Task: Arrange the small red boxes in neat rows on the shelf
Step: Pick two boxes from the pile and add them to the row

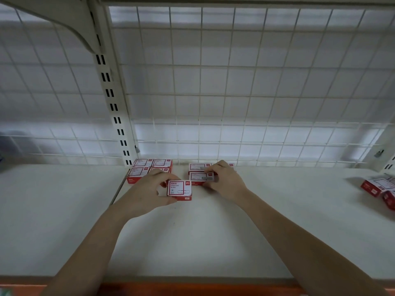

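Small red-and-white paper clip boxes lie on a white shelf (213,231). My left hand (149,191) grips one box (179,189) by its left side, a little in front of the others. My right hand (224,180) pinches another box (201,177) at its right end. Behind that one sits a further box (198,167) against the back grid. A block of several boxes (149,168) lies at the back left, partly hidden by my left hand.
A white wire grid (235,92) closes the back of the shelf. A slotted upright (115,107) stands at the left of the bay. More red boxes (378,186) lie loose at the far right. The shelf's front edge has an orange strip (192,289).
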`<move>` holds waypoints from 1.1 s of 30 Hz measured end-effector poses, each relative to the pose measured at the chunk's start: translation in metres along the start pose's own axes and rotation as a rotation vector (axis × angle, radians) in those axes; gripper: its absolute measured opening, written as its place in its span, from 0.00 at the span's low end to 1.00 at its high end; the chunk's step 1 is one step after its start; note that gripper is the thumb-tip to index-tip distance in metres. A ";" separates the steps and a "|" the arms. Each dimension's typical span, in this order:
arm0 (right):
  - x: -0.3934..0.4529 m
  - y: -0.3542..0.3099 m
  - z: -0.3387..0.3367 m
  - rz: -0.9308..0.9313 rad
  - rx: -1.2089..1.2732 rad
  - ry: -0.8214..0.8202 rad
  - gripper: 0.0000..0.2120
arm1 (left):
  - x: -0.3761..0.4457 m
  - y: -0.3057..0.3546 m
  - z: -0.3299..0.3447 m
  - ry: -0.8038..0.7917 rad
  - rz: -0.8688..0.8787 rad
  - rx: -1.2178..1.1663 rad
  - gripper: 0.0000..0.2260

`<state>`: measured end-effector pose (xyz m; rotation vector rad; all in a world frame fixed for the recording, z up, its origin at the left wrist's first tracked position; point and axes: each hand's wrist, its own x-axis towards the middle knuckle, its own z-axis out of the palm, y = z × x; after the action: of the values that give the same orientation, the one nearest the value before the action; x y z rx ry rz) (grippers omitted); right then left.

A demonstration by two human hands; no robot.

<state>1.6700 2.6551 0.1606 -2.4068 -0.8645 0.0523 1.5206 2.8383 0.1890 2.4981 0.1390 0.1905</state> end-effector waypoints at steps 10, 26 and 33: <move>0.001 -0.005 0.000 -0.006 -0.037 -0.022 0.21 | -0.003 -0.001 -0.002 -0.017 0.016 0.011 0.18; 0.017 -0.071 0.011 -0.239 -0.202 -0.123 0.16 | -0.039 -0.056 -0.058 -0.019 -0.184 0.140 0.22; 0.023 -0.096 0.025 -0.310 -0.279 -0.137 0.17 | -0.031 -0.068 -0.052 0.091 -0.224 -0.070 0.18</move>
<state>1.6279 2.7414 0.1941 -2.5130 -1.3793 -0.0245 1.4774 2.9182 0.1866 2.3831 0.4404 0.2121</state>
